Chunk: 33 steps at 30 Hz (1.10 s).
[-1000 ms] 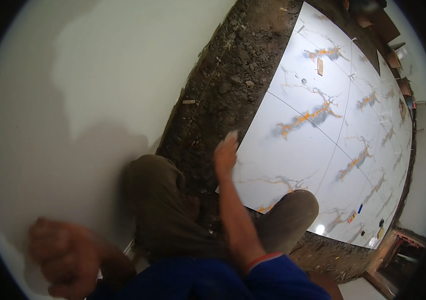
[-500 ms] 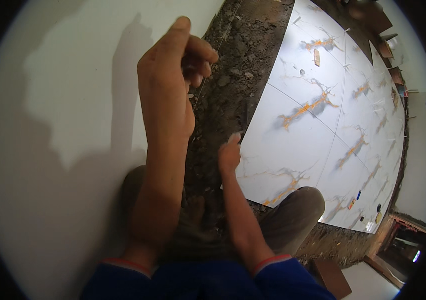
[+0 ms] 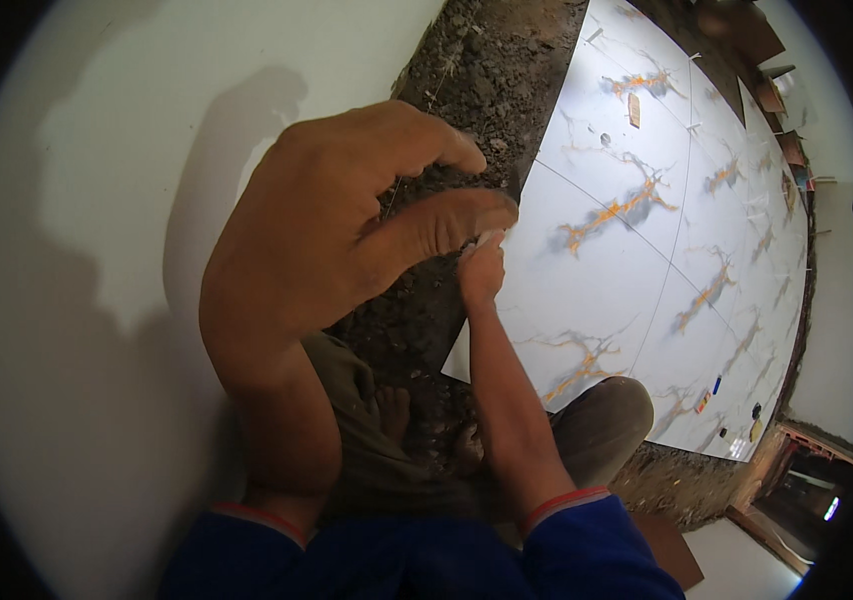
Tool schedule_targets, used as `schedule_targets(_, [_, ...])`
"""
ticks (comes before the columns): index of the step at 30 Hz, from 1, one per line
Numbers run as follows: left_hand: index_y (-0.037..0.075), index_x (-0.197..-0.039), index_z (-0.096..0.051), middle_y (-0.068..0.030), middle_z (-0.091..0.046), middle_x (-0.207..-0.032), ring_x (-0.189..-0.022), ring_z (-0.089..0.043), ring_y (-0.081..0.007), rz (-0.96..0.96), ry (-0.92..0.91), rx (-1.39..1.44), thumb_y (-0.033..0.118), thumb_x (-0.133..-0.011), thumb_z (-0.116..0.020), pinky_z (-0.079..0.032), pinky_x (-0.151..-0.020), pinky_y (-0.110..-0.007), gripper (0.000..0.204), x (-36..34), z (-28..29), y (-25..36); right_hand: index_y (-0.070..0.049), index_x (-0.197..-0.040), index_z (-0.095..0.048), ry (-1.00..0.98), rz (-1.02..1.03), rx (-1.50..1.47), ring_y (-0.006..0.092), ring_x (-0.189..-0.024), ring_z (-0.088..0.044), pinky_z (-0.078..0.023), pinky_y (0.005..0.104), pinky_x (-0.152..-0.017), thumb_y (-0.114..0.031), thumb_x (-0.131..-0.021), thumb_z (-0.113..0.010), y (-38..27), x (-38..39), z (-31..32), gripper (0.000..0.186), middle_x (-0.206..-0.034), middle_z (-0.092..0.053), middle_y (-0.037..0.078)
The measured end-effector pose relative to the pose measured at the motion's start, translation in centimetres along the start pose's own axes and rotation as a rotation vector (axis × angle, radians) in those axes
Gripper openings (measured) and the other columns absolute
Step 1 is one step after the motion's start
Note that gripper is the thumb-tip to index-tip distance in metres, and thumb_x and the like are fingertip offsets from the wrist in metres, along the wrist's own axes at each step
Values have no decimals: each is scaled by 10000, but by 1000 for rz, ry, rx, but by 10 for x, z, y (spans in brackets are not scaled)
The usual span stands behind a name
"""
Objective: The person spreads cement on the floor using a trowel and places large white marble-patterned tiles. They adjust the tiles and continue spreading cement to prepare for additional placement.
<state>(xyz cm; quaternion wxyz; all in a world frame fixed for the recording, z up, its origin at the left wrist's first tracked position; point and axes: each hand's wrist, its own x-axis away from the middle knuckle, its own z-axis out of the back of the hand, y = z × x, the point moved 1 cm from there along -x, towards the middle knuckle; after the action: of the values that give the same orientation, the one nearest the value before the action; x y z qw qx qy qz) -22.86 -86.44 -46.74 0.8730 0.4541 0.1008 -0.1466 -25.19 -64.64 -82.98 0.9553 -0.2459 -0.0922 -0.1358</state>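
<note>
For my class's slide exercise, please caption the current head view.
Left hand curved in mid-air, right hand near the edge of white, marble-patterned tiles bordering dark soil.

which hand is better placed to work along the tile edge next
Likely the right: the right hand appears right at the left edge of the white tiles, while the left hand looks raised over the dirt, closer to the camera.

white wall [image 3: 87, 130] with soft shadows [image 3: 197, 190], strip of dark soil [image 3: 492, 70], wood-framed opening [image 3: 799, 492], pale wall [image 3: 840, 320] at right
</note>
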Motion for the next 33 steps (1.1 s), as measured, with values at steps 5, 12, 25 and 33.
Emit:
schedule_targets(5, [58, -1104, -743, -85, -756, -1017, -916, -693, -212, -12, -29, -78, 376, -863, -811, -517, -787, -361, 404, 2, 0, -1, -64, -1515, -325, -94, -105, 15, 518, -1022, -648, -530, 573, -879, -176, -965, -612, 1, 29, 2, 631, -1167, -615, 297])
schedule_targets(12, [48, -1116, -736, -103, -749, -1031, -923, -692, -224, -7, -35, -82, 334, -859, -822, -517, -835, -354, 395, 5, 10, 4, -63, -1522, -318, -96, -139, -101, 488, -1139, -617, -520, 546, -933, -193, -972, -597, 39, 161, -27, 630, -1285, -575, 307])
schedule_targets(25, [8, -1095, -736, -165, -749, -1046, -966, -733, -300, -66, -63, -143, 350, -812, -852, -552, -845, -377, 459, 8, 0, -1, -34, -1462, -361, 103, -32, -281, 489, -1065, -650, -508, 546, -917, -202, -985, -582, 5, 159, -9, 552, -1277, -619, 315])
schedule_targets(33, [14, -1120, -730, -150, -748, -1064, -959, -726, -288, -42, -82, -154, 338, -798, -860, -545, -853, -371, 475, 10, 3, 3, 10, -1266, -398, -91, -275, -106, 522, -986, -669, -531, 566, -872, -229, -886, -683, 32, 127, -14, 532, -1023, -679, 350])
